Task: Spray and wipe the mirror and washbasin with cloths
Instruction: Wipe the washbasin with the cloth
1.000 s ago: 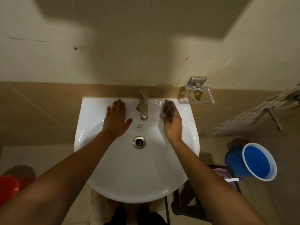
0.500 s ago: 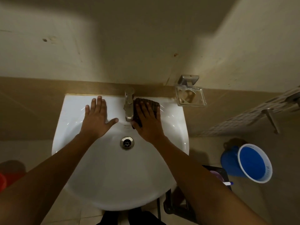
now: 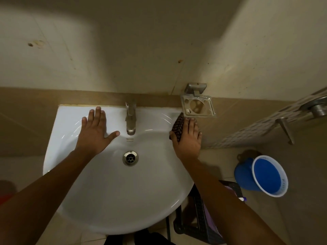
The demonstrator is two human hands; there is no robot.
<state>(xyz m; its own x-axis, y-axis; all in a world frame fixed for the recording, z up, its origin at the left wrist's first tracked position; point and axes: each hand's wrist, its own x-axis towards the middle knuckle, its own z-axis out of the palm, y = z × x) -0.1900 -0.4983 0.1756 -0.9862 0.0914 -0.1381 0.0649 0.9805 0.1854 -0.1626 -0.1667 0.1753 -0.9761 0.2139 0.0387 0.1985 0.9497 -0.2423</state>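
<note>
We see the left hand (image 3: 93,133) lying flat on the washbasin (image 3: 99,200) rim at about ten o'clock from the drain (image 3: 130,158), fingers (image 3: 97,113) straight and spread, holding nothing. The right hand (image 3: 188,142) presses a dark patterned cloth (image 3: 177,128) against the basin's right rim at two o'clock from the drain, fingers extended over it, the outer ones reaching past the edge. The tap (image 3: 131,121) stands between the hands. A small mark below the spout is too blurred for us to read. A metal soap holder (image 3: 197,105) sits just beyond the cloth. A blue bucket (image 3: 261,175) stands on the floor at three o'clock, well apart from the basin.
</note>
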